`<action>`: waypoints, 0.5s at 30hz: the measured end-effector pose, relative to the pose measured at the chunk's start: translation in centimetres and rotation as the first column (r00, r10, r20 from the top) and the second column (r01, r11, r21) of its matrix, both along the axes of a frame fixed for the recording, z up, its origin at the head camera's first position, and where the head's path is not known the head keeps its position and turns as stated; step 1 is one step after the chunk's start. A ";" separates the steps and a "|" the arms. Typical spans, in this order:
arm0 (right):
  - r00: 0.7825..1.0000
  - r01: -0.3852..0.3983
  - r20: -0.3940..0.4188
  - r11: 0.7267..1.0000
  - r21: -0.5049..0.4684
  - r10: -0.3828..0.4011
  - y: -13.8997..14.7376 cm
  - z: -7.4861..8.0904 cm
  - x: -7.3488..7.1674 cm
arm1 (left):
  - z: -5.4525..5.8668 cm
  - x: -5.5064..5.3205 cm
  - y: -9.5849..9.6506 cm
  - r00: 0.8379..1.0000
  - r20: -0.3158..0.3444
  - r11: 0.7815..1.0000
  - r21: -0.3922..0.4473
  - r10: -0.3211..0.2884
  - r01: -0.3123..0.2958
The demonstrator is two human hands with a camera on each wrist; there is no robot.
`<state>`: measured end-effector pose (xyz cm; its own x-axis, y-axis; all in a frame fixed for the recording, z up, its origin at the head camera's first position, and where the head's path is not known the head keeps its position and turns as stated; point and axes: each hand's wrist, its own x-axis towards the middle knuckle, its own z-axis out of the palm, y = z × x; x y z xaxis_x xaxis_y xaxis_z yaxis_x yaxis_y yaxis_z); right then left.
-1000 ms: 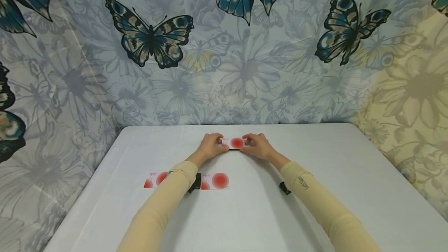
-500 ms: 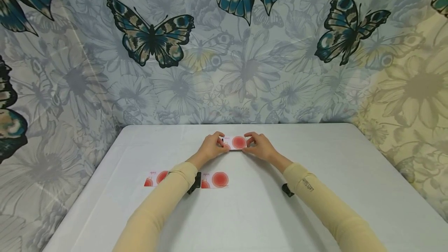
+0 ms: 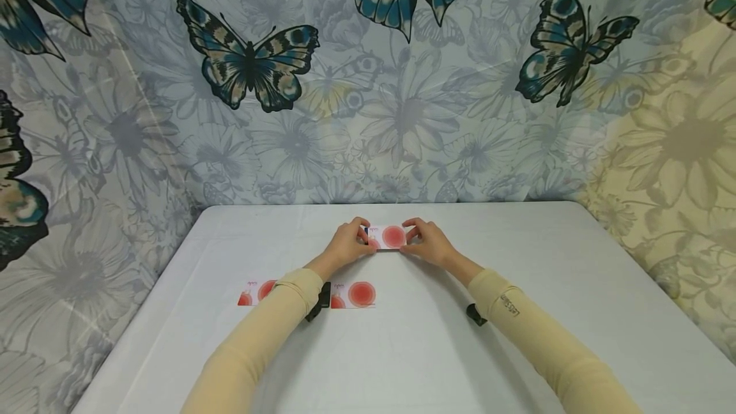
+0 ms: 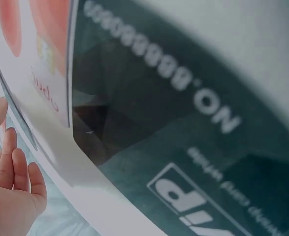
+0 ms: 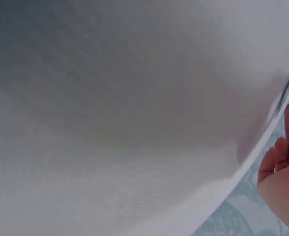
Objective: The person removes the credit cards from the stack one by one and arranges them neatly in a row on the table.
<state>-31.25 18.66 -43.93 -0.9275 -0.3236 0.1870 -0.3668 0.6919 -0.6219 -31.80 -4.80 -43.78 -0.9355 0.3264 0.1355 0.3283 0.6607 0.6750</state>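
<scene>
Near the far edge of the table, a white card with a red circle [image 3: 393, 236] sits between my two hands, a dark strip showing along its near edge. My left hand [image 3: 347, 241] pinches its left end with thumb and fingers. At its right end, my right hand [image 3: 428, 243] does the same. Closer in lie two similar white-and-red cards, a right one [image 3: 361, 295] and a left one [image 3: 247, 294] partly covered by my left sleeve. Between them is a dark VIP card [image 4: 134, 147], large in the left wrist view and mostly hidden by my forearm in the head view.
A white-covered table [image 3: 575, 299] stretches out on both sides. Behind it hangs a fabric backdrop [image 3: 402, 145] printed with flowers and butterflies. Black straps show under both wrists, the right one [image 3: 476, 315] more plainly.
Both hands keep hold of the far card, which has shifted slightly to the right. My right forearm has moved a little outward. The cards lying closer in stay in place.
</scene>
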 end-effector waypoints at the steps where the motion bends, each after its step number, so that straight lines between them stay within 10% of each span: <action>1: 1.000 -0.001 0.002 1.000 0.000 0.001 0.0 0.0 0.1 | 0.0 0.1 0.0 1.000 0.005 1.000 0.002 -0.003 0.003; 15: 0.999 -0.014 0.034 1.000 0.015 0.013 0.7 0.0 1.5 | 0.4 1.6 0.4 0.998 0.040 0.999 -0.030 -0.041 0.042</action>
<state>-29.79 19.35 -43.94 -0.9288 -0.3388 0.1503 -0.3551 0.6968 -0.6232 -30.22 -4.38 -43.34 -0.9255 0.3684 0.0879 0.3293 0.6681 0.6672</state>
